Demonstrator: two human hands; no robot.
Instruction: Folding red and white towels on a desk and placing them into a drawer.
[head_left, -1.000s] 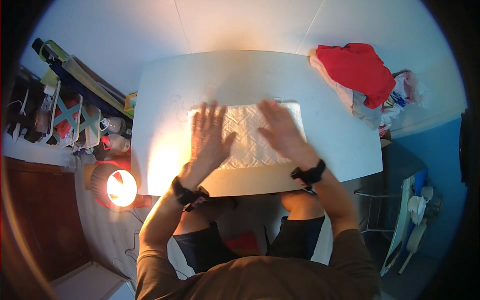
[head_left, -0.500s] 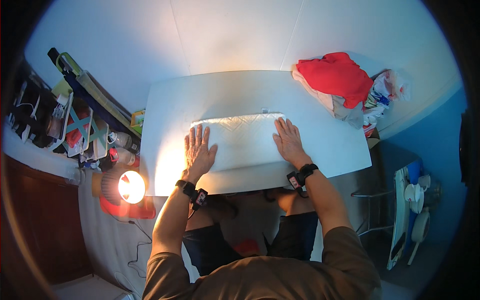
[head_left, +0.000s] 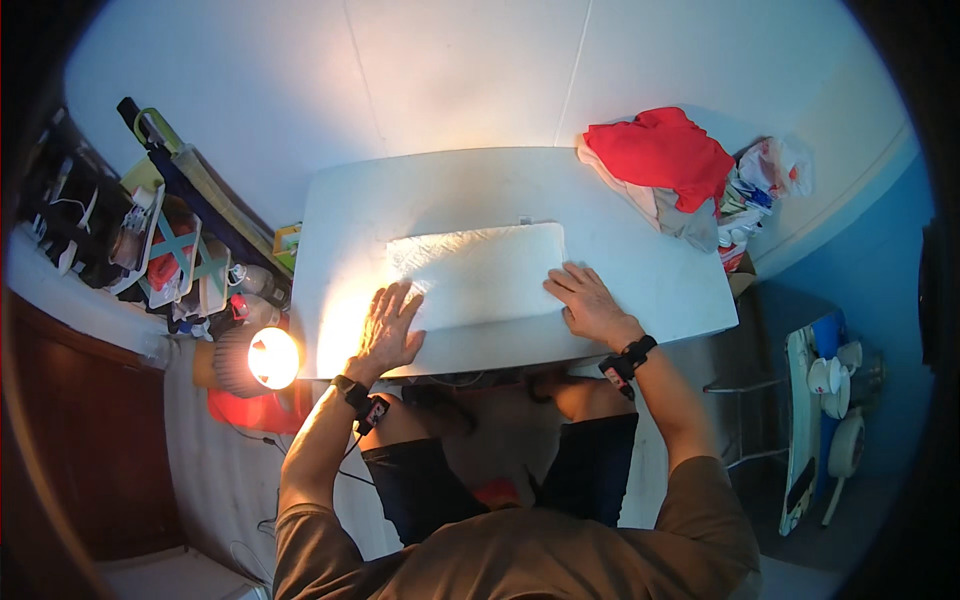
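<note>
A white folded cloth (head_left: 480, 275) with a quilted pattern lies flat on the white table in front of me, and a small tag (head_left: 525, 220) sticks out at its far edge. My left hand (head_left: 388, 330) rests at the cloth's near left corner, palm down with fingers apart. At the near right side, my right hand (head_left: 592, 306) lies with fingers stretched out, the fingertips by the cloth's right edge. Neither hand grips anything. Both wrists carry a black strap with a small device.
A lit lamp (head_left: 272, 358) glows at the table's left edge. Red and pale cloths (head_left: 660, 155) are heaped at the far right corner, beside plastic bags (head_left: 765, 180). Bottles (head_left: 255, 285) and a rack stand left of the white table (head_left: 640, 265). A folded chair (head_left: 800, 430) leans at right.
Both hands have slid toward me along the cloth's sides, from its far corners to its near part. More of the cloth's far edge shows now.
</note>
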